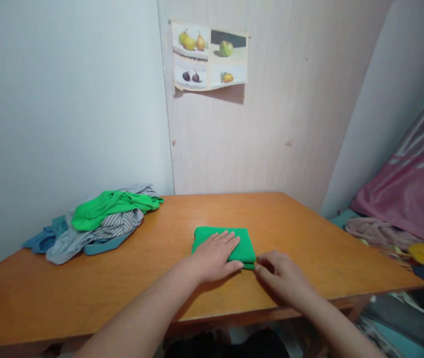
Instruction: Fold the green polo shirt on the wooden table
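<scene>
A folded green cloth (245,243), layered into a neat rectangle, lies flat near the front middle of the wooden table (137,293). My left hand (217,256) rests palm down over its left and middle part, fingers stretched out and thumb along the near edge. At the near right corner, my right hand (281,273) has thumb and forefinger curled together against the layers in a pinch. The exact contact of the right fingertips is partly hidden.
To the left lies a heap of crumpled clothes with a bright green garment (111,209) on top and a striped grey one (118,223) beneath. Fruit pictures (209,57) hang on the back wall. Beyond the table's right edge are a pink curtain (402,199) and bundled fabric (379,231).
</scene>
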The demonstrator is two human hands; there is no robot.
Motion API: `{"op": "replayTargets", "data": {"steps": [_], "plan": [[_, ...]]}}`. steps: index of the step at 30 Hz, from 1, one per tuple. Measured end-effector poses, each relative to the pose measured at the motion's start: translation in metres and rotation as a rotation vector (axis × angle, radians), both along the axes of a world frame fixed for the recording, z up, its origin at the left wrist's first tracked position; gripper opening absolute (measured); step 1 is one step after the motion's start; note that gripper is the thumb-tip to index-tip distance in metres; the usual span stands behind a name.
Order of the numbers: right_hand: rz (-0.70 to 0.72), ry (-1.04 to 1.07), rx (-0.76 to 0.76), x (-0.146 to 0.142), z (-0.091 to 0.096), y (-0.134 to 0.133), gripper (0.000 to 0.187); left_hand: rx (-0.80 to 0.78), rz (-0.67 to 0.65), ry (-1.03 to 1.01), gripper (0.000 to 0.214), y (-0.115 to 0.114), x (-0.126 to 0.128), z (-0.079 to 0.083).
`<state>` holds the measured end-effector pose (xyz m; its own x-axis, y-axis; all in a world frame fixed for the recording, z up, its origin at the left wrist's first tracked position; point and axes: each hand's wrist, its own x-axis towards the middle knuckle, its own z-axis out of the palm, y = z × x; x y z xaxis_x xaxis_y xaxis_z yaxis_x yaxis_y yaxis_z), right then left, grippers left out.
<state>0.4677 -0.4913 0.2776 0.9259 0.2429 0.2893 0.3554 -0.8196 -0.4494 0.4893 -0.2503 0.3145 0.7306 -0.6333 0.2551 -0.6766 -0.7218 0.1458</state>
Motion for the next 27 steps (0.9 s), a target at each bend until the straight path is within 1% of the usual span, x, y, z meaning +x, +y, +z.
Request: {"op": "replayTargets", "data": {"steps": [1, 3, 6, 9, 12, 15, 17, 19, 21, 23, 25, 27], "plan": [[0.0, -0.019, -0.051, -0.003, 0.001, 0.005, 0.022, 0.018, 0.006, 0.005, 0.074, -0.001, -0.001, -0.003], [-0.034, -0.056, -0.101, -0.006, 0.001, 0.014, 0.019, 0.037, 0.025, -0.003, 0.081, -0.002, -0.003, -0.007], [-0.105, -0.088, -0.085, -0.004, -0.001, 0.026, 0.017, 0.042, 0.065, -0.03, 0.087, -0.005, -0.006, -0.01], [-0.151, -0.128, -0.022, -0.001, -0.001, 0.035, 0.015, 0.028, 0.096, -0.062, 0.085, -0.008, -0.01, -0.01], [-0.156, -0.183, 0.06, -0.003, 0.005, 0.046, 0.014, -0.034, 0.129, -0.122, 0.079, -0.01, -0.014, -0.012], [-0.11, -0.243, 0.156, -0.008, 0.017, 0.056, 0.012, -0.13, 0.19, -0.188, 0.067, -0.007, -0.017, -0.012], [-0.025, -0.278, 0.254, -0.012, 0.024, 0.06, 0.011, -0.211, 0.219, -0.206, 0.055, -0.003, -0.02, -0.007], [0.069, -0.312, 0.388, -0.016, 0.03, 0.06, 0.013, -0.33, 0.228, -0.19, 0.047, 0.003, -0.024, 0.004], [0.097, -0.331, 0.534, -0.017, 0.034, 0.057, 0.024, -0.518, 0.221, -0.132, 0.042, 0.009, -0.031, 0.018], [0.064, -0.312, 0.659, -0.016, 0.037, 0.052, 0.037, -0.786, 0.185, -0.031, 0.04, 0.013, -0.039, 0.034], [0.047, -0.261, 0.762, -0.014, 0.04, 0.048, 0.05, -1.077, 0.115, 0.126, 0.041, 0.015, -0.048, 0.048], [0.087, -0.181, 0.843, -0.012, 0.044, 0.046, 0.06, -1.317, 0.043, 0.313, 0.045, 0.015, -0.056, 0.059]]}}
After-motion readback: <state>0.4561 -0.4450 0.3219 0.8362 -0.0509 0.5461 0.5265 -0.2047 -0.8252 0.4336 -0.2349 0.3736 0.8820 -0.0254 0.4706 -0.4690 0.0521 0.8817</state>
